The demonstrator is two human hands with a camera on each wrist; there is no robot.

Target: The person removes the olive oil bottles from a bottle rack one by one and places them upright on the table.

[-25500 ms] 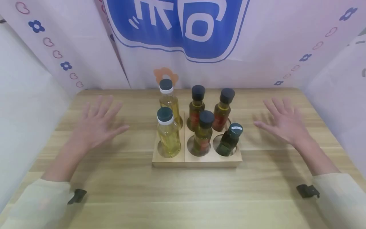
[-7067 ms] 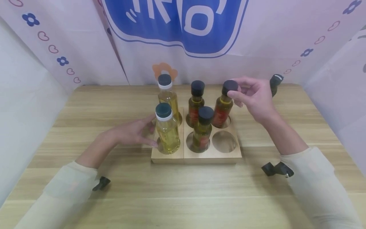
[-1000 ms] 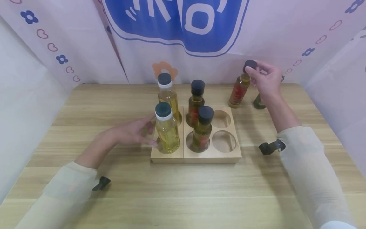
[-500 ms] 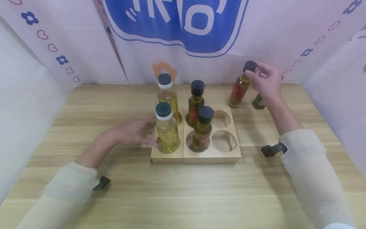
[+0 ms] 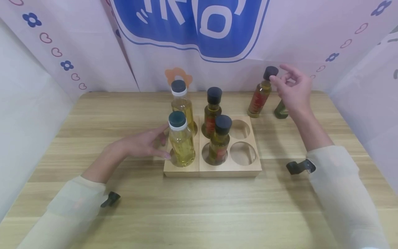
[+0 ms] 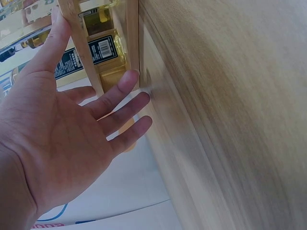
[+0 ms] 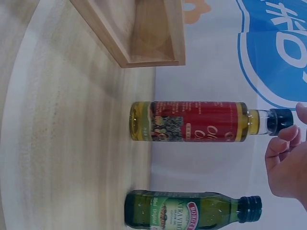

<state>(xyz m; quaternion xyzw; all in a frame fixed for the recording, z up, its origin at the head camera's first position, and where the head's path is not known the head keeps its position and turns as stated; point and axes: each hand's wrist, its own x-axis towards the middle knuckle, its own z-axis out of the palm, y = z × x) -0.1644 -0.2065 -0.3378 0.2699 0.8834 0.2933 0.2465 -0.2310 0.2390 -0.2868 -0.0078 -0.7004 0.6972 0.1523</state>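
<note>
Head view shows the red-labelled bottle (image 5: 259, 99) upright on the table (image 5: 199, 221), just beyond the far right corner of the wooden rack (image 5: 230, 168), long axis vertical, dark cap (image 5: 271, 71) pointing up. The right hand (image 5: 295, 89) is at that cap, thumb and forefinger parted; whether the thumb touches it, I can't quite tell. The left hand (image 5: 143, 143), fingers spread, is at the rack's left side. Right wrist view shows a green bottle (image 7: 184, 210) standing beside the red-labelled one.

Green bottle (image 7: 192, 220): label (image 7: 162, 211) reads "BORGES" and, in part, "XTRA VIRG". Red-labelled bottle (image 7: 201, 121): large "Ol", remainder out of view. Yellow-oil bottle (image 6: 113, 75): barcode (image 6: 104, 48), small print illegible.
</note>
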